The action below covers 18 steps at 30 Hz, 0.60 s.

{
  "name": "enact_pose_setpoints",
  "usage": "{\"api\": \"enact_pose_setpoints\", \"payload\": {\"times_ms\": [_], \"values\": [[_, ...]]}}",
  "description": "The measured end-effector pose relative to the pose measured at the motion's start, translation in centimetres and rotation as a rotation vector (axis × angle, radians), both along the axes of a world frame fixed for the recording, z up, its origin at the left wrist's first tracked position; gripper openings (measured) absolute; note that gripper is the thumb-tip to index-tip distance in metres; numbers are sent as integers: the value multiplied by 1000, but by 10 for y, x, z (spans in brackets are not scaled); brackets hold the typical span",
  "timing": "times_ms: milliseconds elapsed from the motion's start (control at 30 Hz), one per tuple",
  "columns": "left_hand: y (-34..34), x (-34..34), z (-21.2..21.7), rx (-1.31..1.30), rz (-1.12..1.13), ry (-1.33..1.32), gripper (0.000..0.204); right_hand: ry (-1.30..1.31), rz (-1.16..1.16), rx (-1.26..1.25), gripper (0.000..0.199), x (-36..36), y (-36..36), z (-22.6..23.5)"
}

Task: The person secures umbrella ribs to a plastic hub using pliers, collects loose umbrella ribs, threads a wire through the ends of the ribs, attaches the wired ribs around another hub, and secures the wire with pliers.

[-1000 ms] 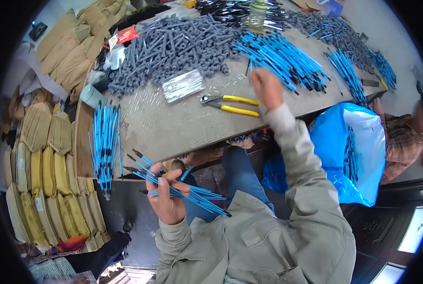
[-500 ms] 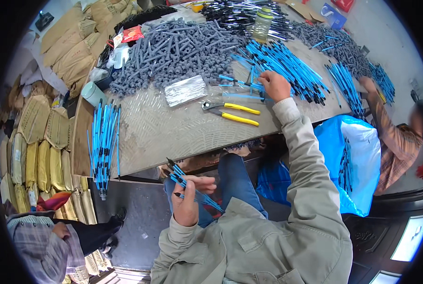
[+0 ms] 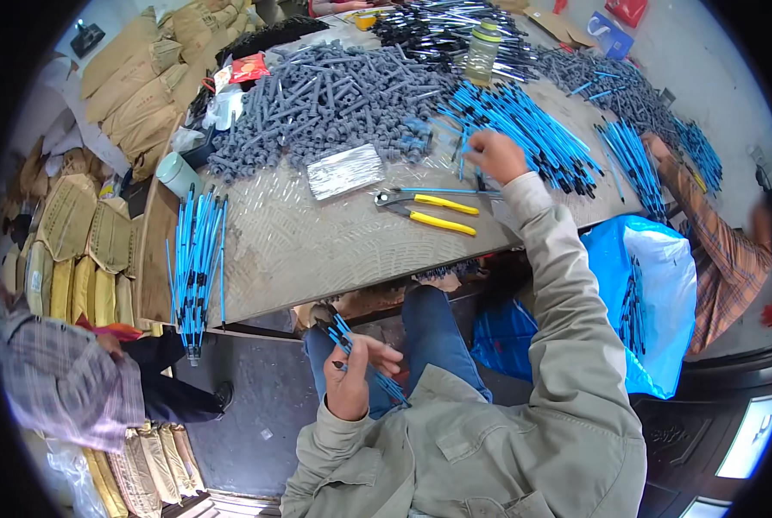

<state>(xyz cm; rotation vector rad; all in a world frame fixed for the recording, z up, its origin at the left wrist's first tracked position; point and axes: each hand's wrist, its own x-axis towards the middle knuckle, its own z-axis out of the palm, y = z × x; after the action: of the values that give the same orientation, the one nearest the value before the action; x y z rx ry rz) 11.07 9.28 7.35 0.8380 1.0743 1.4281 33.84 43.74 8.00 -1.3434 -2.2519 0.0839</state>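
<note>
My left hand (image 3: 351, 384) is closed round a small bundle of thin blue rods with black tips (image 3: 338, 328), held over my lap below the table edge. Over the table my right hand (image 3: 500, 157) is pinched, with a slim blue rod (image 3: 463, 154) at its fingertips; the fingers partly hide the hold. Just nearer to me lie yellow-handled pliers (image 3: 442, 211), with one blue rod (image 3: 437, 190) behind them. A flat pack of silvery strips (image 3: 345, 171) is left of the pliers. The big pile of blue rods (image 3: 532, 138) lies beyond my right hand.
Grey plastic wall plugs (image 3: 334, 104) are heaped at the back. More blue rods (image 3: 198, 268) overhang the left table edge by a pale cup (image 3: 177, 173). A green-capped bottle (image 3: 482, 52) stands behind. A blue bag (image 3: 632, 293) and a co-worker's arm (image 3: 696, 198) are at right.
Several crossed blue rods by my right hand are no longer there; one now lies behind the pliers. My right hand shifted slightly. The person at lower left moved, and the whole view shifted a little.
</note>
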Motion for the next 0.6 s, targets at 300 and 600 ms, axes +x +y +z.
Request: {"api": "enact_pose_setpoints", "payload": {"times_ms": [300,600], "values": [[4,4,-6,37,50,42,32,308,63,454,23,-14,-68,68],[30,2,-8,20,173,-3,37,627,117,-239,17,29,-193,57]]}}
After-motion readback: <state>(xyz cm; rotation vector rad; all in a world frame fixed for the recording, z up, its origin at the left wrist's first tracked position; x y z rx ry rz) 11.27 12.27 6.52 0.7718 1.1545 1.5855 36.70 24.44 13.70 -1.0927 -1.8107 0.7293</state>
